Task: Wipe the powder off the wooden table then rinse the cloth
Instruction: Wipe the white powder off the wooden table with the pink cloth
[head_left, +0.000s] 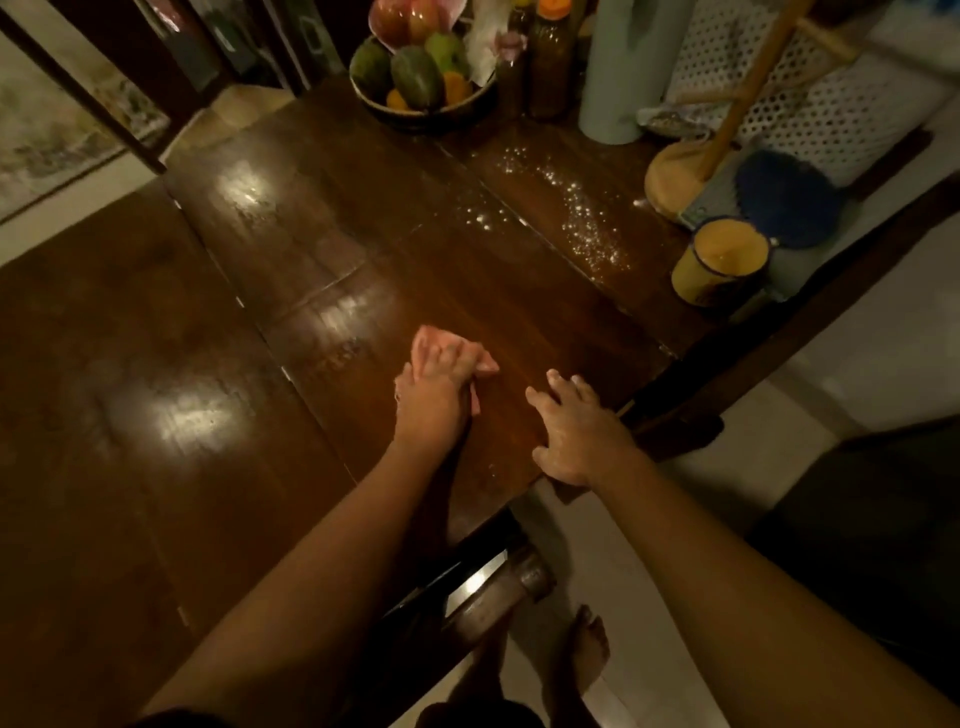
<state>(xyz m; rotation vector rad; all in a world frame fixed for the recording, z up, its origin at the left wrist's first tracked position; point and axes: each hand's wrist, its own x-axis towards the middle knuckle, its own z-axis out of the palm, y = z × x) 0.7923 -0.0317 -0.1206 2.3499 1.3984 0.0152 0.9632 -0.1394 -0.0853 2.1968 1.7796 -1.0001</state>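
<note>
A dark wooden table (311, 249) fills the middle of the head view. White powder (582, 208) lies scattered across its far right part, in a streak and some loose specks. My left hand (434, 400) presses a small pink cloth (431, 343) flat on the table near the front edge, fingers lying over it. My right hand (576, 428) rests open on the table's front right corner, fingers spread, holding nothing. The cloth is well short of the powder.
A bowl of fruit (421, 73) stands at the back with bottles (550, 57) and a pale cylinder (618, 67). A yellow cup (719, 262), a blue round brush (787, 205) and a tan pouch (675, 179) sit on the right. A wooden bench (493, 587) is below the front edge.
</note>
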